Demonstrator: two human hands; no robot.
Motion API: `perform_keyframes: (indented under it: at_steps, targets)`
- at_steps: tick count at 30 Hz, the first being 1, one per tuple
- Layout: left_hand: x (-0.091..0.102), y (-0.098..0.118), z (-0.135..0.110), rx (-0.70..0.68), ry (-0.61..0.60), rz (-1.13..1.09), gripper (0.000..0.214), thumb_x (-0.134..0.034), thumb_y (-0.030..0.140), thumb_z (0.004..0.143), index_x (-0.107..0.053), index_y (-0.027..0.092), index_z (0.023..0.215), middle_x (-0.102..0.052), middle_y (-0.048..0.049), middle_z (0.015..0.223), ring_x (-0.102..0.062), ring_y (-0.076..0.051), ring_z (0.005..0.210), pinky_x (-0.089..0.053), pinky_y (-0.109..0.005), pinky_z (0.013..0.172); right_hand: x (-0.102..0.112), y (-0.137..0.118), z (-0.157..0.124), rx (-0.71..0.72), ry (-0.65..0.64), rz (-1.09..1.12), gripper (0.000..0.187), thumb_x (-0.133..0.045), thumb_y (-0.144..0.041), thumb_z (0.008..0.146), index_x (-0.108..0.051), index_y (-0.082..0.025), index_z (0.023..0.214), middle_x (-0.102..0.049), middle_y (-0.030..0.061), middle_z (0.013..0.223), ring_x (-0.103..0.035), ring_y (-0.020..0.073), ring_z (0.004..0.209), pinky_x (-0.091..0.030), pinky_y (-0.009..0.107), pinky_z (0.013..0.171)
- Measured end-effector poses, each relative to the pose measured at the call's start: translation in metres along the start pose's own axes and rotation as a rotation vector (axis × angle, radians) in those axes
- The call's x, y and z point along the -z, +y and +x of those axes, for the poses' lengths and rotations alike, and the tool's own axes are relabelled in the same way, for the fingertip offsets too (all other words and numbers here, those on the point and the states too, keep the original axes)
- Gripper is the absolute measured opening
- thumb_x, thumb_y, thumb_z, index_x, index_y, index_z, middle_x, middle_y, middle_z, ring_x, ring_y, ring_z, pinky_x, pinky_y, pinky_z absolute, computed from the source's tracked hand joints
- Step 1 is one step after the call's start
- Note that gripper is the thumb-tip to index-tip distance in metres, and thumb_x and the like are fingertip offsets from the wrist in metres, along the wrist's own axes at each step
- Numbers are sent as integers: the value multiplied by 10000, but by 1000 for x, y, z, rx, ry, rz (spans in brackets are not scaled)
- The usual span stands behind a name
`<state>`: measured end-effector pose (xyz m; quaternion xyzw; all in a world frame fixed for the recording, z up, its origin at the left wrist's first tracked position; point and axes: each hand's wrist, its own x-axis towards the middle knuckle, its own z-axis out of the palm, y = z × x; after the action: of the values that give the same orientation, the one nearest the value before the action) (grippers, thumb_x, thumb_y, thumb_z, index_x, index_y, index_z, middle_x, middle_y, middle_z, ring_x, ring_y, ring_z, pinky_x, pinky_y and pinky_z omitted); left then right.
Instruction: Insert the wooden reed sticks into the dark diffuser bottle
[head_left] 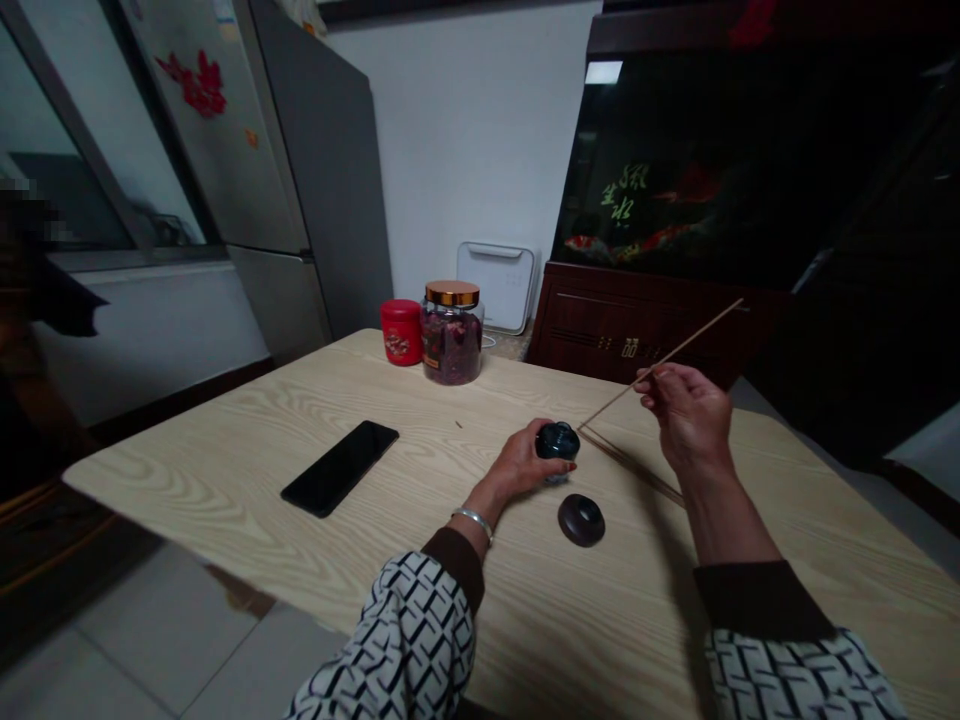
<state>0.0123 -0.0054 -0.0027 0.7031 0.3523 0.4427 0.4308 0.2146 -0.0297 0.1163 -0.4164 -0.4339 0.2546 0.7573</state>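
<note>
One thin, straight stick (694,339), pinched in the right hand (694,415), slants from its lower tip at eight o'clock, just beside the jar, toward two o'clock. The left hand (521,462) wraps one glossy, dark, rounded jar (558,440). One brown disc (571,526) lies between five and six o'clock from it on the wood-grained surface (427,500).

"Can you see all of that dark jar (558,440)?"
"No, the left hand (519,462) hides part of it."
"And the speck (459,425) to its left?"
"Too small to tell."
</note>
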Motion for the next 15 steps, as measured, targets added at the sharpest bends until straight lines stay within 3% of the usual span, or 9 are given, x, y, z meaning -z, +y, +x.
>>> perform_keyframes:
  at_steps: [3, 8, 15]
  targets:
    - [0, 1, 0, 15, 2, -23, 667, -880, 362, 619, -618, 187, 1207, -684, -84, 1058, -639, -250, 1001, -522, -399, 926, -15, 5, -4, 72, -32, -42, 155, -723, -301, 760, -642, -179, 811, -714, 39, 814, -650, 108, 617, -462, 205, 504]
    - [1, 3, -1, 14, 1, -22, 663, -876, 361, 627, -620, 184, 1212, -683, -87, 1053, -638, -248, 993, -524, -395, 918, -20, 14, -7, 144, -123, -146, 165, -710, -315, 799, -639, -175, 849, -723, 47, 839, -668, 123, 652, -491, 225, 542]
    - [-1, 3, 0, 28, 9, -47, 680, -876, 360, 619, -617, 181, 1222, -679, -87, 1062, -628, -260, 1014, -520, -406, 940, -21, 29, -20, 3, -260, -248, 233, -705, -383, 789, -622, -177, 860, -710, 53, 849, -681, 150, 681, -527, 252, 565]
